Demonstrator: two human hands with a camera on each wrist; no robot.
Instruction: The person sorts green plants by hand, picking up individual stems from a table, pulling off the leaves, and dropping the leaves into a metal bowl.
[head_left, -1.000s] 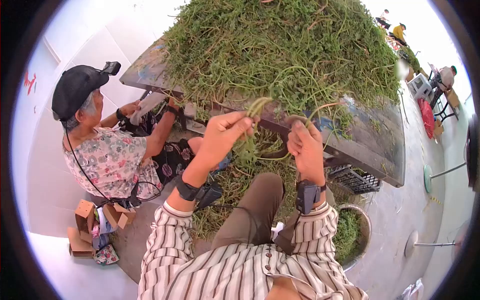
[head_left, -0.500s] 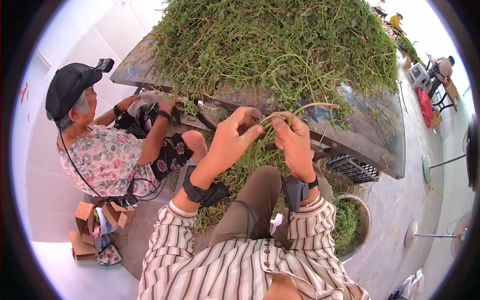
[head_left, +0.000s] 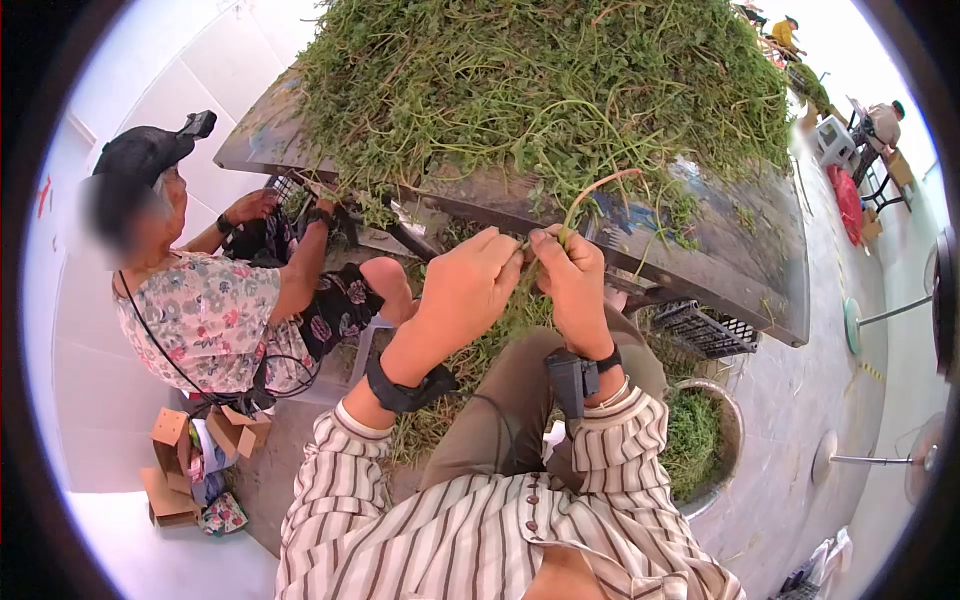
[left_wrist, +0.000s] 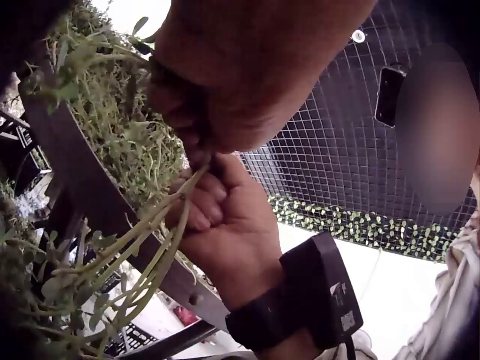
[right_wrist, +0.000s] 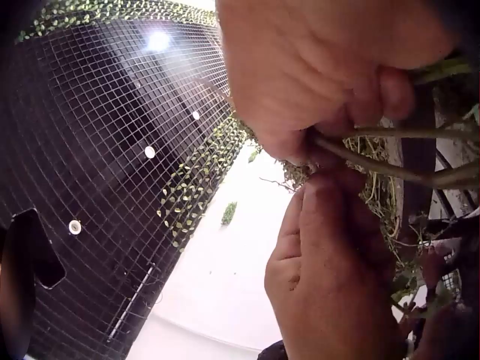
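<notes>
My left hand and right hand meet fingertip to fingertip in front of the table's near edge. Between thumb and fingers, each pinches thin green plant stems. One long stem rises from the right hand in an arc, its reddish end over the table. In the left wrist view, several stems with small leaves trail down from the fingers. The right wrist view shows stems crossing under the right fingers; the curled fingers hide the exact pinch point. A large heap of leafy greens covers much of the table.
To the left, another person sits at the table's corner. Cardboard boxes lie behind that person. A black plastic crate is under the table's right side, near a round tub of greens. More greens cover the floor by my legs.
My hands have come together from apart, the right one moving left. The looped bunch above the left fingers is now out of sight, and the long stem's arc has shifted left.
</notes>
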